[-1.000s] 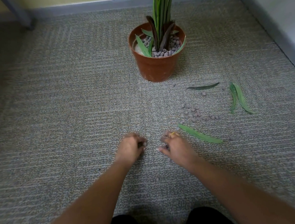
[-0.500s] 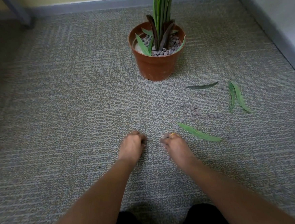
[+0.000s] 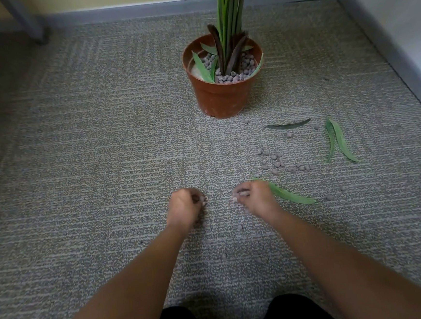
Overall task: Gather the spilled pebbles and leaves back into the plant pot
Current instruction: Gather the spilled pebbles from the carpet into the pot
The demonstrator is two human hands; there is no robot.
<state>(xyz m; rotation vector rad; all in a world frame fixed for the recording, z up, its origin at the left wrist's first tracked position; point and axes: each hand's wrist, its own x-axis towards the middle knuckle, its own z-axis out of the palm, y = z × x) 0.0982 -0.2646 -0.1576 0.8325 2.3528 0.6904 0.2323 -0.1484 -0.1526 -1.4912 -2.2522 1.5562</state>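
A brown plant pot (image 3: pixel 221 98) with green stems, grey pebbles and a few leaves stands on the carpet ahead. Several spilled pebbles (image 3: pixel 277 163) lie to its lower right. A dark leaf (image 3: pixel 287 125) and two green leaves (image 3: pixel 339 141) lie further right. My left hand (image 3: pixel 186 207) is curled shut on pebbles low over the carpet. My right hand (image 3: pixel 254 198) is curled with pebbles at its fingertips, and it covers one end of a long green leaf (image 3: pixel 293 196). A single pebble (image 3: pixel 239 227) lies just below my right hand.
Grey skirting (image 3: pixel 382 52) and a white wall close off the right side. A grey furniture leg (image 3: pixel 26 21) stands at the far left corner. Two stray pebbles (image 3: pixel 329 197) lie right of the long leaf. My dark-clad knees show at the bottom edge.
Both hands stayed close together on the carpet; my right hand shifted slightly right, onto the near end of the long leaf. A pebble now shows below it.
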